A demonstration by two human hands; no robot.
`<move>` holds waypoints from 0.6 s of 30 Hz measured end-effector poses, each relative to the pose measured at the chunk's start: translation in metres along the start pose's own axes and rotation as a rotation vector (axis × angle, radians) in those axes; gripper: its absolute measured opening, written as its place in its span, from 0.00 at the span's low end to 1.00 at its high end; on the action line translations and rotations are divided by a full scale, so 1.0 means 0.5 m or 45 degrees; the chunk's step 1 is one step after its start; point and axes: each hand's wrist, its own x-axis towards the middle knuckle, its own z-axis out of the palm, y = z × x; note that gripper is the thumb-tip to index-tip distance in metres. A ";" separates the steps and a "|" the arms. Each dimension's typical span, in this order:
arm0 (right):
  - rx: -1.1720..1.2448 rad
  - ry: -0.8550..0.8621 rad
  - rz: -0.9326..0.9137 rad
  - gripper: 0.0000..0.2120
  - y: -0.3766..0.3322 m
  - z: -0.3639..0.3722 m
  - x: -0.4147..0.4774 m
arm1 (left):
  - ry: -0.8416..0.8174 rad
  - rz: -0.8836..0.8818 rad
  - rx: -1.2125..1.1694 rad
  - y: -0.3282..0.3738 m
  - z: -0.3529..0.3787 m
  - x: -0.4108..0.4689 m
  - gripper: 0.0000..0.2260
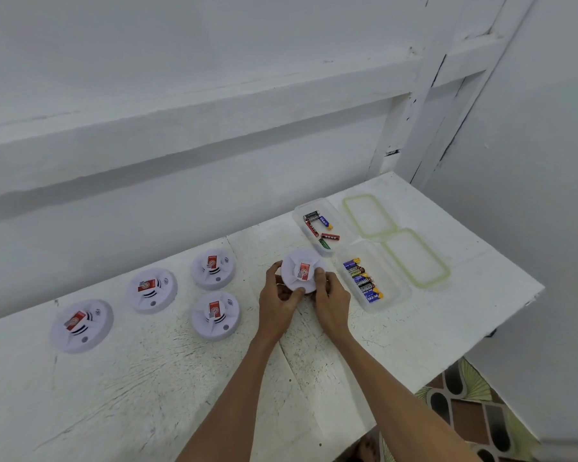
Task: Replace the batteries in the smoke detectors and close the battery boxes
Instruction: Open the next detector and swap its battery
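Between left hand (278, 300) and right hand (331, 300): smoke detector (299, 273), label side up. Both curl fingers round its rim, I'd guess to twist it open. Battery tub (401, 295) sits just right of right hand, a short reach for swaps.

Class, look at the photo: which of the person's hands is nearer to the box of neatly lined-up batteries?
Right. The right hand grips the detector just beside that box; the left hand grips the detector's other side, farther from it.
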 end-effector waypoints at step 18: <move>-0.126 -0.078 -0.005 0.23 -0.004 0.003 0.013 | 0.007 0.038 0.053 0.000 0.002 0.004 0.30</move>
